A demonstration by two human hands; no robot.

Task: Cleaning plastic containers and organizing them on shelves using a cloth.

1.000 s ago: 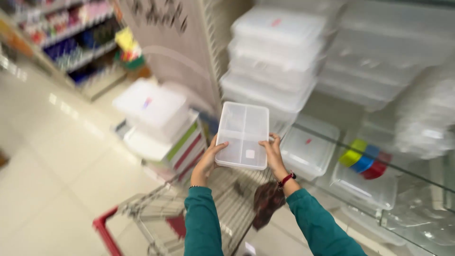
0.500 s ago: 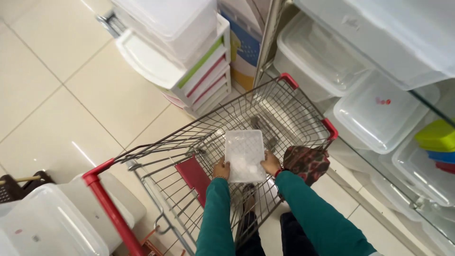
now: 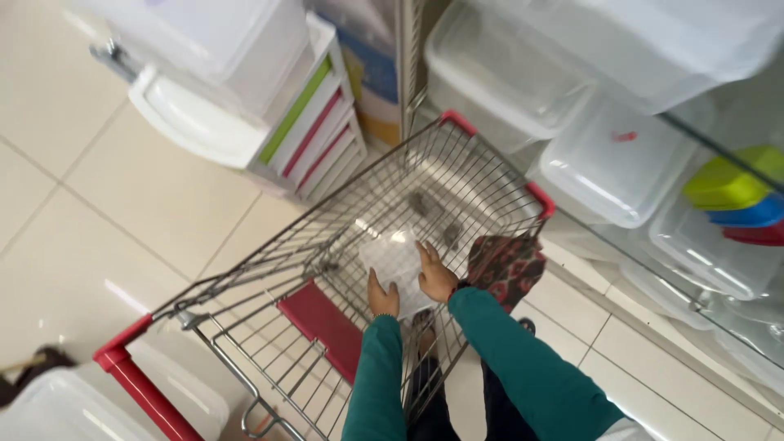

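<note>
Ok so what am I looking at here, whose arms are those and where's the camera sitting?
The camera is worn on a person's head and looks down, so the two arms in green sleeves are their own. Both hands reach into a wire shopping cart with red trim. The left hand and right hand grip a clear plastic container low inside the basket. A patterned bag hangs by the right arm. White storage bins fill the shelves on the right, and a small drawer unit stands on the tiled floor.
</note>
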